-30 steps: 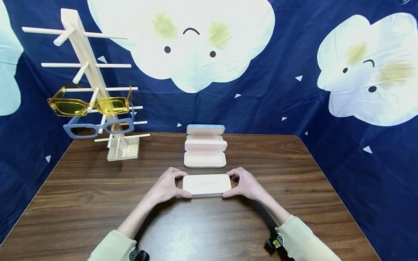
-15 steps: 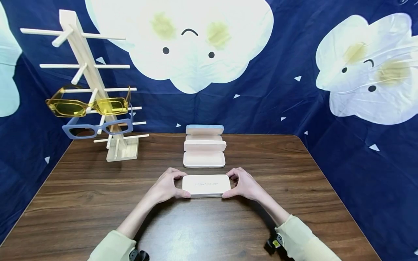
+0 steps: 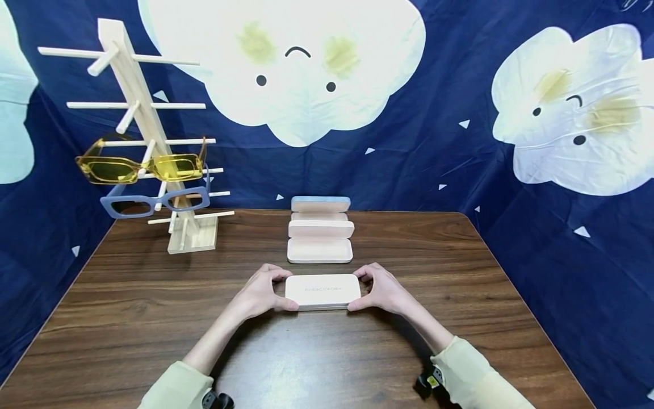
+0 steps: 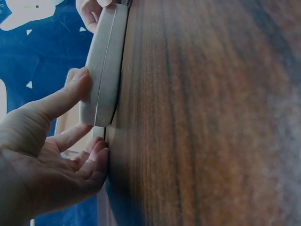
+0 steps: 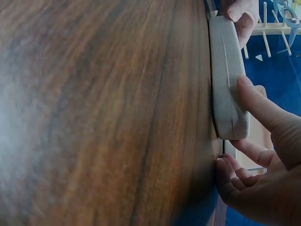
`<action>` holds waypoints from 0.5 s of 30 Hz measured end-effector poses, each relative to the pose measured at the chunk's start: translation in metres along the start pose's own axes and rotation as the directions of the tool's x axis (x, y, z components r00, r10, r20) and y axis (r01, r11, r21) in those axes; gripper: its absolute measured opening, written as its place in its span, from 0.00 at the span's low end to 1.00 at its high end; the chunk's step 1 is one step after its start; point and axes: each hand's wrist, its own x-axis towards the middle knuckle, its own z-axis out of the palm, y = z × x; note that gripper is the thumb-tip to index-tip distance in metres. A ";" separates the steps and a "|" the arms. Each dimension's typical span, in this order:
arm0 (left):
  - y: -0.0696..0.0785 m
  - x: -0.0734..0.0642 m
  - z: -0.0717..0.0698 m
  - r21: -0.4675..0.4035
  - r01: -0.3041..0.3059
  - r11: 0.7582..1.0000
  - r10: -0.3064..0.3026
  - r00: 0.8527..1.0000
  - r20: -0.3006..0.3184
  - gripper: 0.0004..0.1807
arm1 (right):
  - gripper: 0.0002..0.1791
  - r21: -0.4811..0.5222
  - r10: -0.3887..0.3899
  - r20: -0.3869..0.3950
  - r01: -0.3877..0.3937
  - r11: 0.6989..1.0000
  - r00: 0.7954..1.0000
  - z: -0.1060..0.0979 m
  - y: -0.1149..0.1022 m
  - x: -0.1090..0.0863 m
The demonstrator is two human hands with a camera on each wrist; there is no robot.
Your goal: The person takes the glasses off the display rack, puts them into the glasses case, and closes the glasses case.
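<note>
A closed white glasses case (image 3: 323,291) with faint lettering on its lid lies flat on the wooden table. My left hand (image 3: 263,292) grips its left end, the thumb on the near edge and the index finger at the far corner. At the right end, my right hand (image 3: 383,289) holds it the same way. In the left wrist view the seam along the case (image 4: 104,66) shows shut, and the left hand's other fingers curl beside the tabletop. The right wrist view shows the right thumb pressing the side of the case (image 5: 229,80).
Behind the closed case stand two open cases, a pale pink one (image 3: 320,250) and one with a blue-edged lid (image 3: 321,203). A wooden rack (image 3: 191,234) at the back left bears yellow sunglasses (image 3: 177,166) and blue sunglasses (image 3: 155,200). A dark blue cloud-print cloth hangs behind the table.
</note>
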 end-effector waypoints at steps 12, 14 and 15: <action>-0.003 -0.003 -0.002 -0.030 -0.021 0.999 0.021 1.000 -0.005 0.38 | 0.26 0.100 0.017 -0.022 -0.015 0.995 1.000 -0.006 -0.004 0.000; -0.004 -0.005 -0.004 -0.043 -0.028 0.999 0.027 1.000 -0.011 0.36 | 0.23 0.106 0.028 -0.041 -0.023 0.994 0.999 -0.006 -0.006 0.001; -0.004 -0.006 -0.005 -0.051 -0.030 0.998 0.030 0.999 -0.016 0.36 | 0.22 0.112 0.034 -0.051 -0.028 0.993 0.998 -0.007 -0.006 0.001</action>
